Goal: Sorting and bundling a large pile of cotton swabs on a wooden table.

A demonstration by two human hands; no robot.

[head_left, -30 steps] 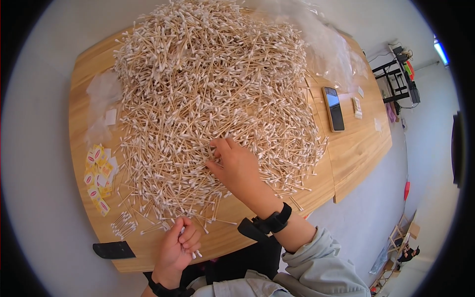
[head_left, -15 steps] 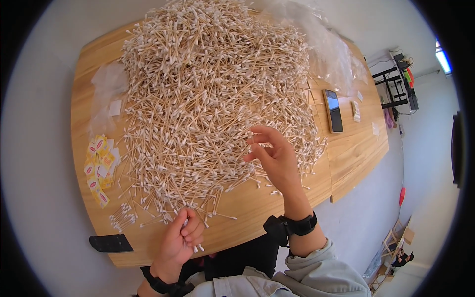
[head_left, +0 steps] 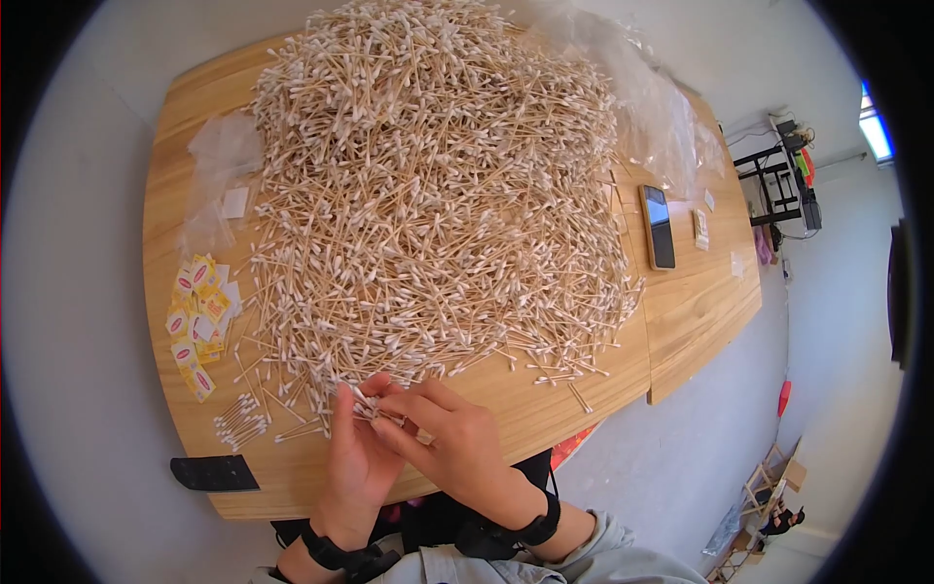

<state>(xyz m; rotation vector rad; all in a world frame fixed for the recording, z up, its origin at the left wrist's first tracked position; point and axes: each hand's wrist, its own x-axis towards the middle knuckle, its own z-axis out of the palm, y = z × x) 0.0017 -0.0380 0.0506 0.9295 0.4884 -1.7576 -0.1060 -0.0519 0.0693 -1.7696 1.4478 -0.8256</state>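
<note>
A big heap of wooden-stick cotton swabs (head_left: 438, 195) with white tips covers most of the wooden table (head_left: 545, 407). At its near edge, my left hand (head_left: 358, 462) cradles a few cotton swabs (head_left: 364, 403) between thumb and fingers, palm partly turned up. My right hand (head_left: 459, 443) meets it from the right, thumb and fingers closed on the swabs at the left fingertips. Exactly how many swabs each hand grips is hidden by the fingers. Left of my hands lies a small separate cluster of cotton swabs (head_left: 241, 422).
Small yellow-and-white cards (head_left: 199, 307) lie in a loose pile at the left. Below them a black curved piece (head_left: 216, 474) rests at the table edge. Clear plastic bags (head_left: 657, 122) lie at the far right, another bag (head_left: 219, 156) at the left. A phone (head_left: 658, 229) lies right of the heap.
My right hand has come down and left from over the heap to my left hand. My left hand has opened its palm more, with its swabs now at the fingertips.
</note>
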